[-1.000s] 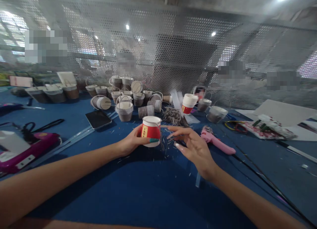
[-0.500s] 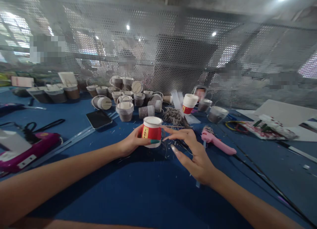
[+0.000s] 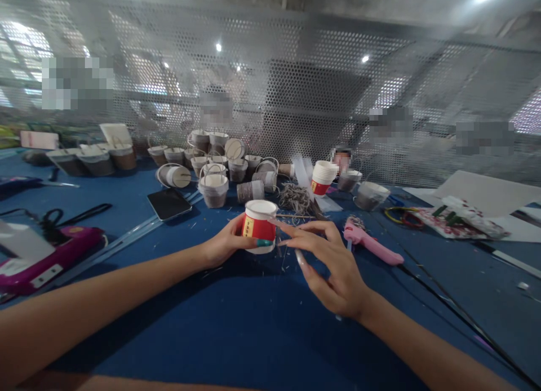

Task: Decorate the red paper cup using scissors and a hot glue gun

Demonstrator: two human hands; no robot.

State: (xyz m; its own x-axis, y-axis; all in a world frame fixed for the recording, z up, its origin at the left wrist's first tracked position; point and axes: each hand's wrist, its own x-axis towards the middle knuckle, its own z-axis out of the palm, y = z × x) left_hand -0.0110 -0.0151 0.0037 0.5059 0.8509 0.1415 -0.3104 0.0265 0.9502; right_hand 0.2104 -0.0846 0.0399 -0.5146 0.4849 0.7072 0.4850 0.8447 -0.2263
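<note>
A red and white paper cup [image 3: 262,227] stands upright in my left hand [image 3: 228,241], whose thumb lies across its lower front; the fingers behind it are hidden. My right hand [image 3: 332,267] is at the cup's right side with fingers stretched and apart, its fingertips at or close to the wall; whether they touch I cannot tell. Nothing shows in that hand. Behind the cup lies a tangle of grey-brown twine [image 3: 295,197], with fibre scraps scattered around. A pink glue gun [image 3: 372,241] rests to the right of my right hand.
Several small twine-wrapped buckets [image 3: 213,191] with handles crowd the back of the blue table [image 3: 253,334]. A stack of paper cups [image 3: 323,177] stands behind the twine. A phone [image 3: 169,204] and a purple power strip [image 3: 63,256] lie left. The glue gun's black cord [image 3: 448,303] runs right.
My right hand has shifted slightly, its fingers now a little lower and nearer the cup's right side. My left hand and the cup have hardly moved.
</note>
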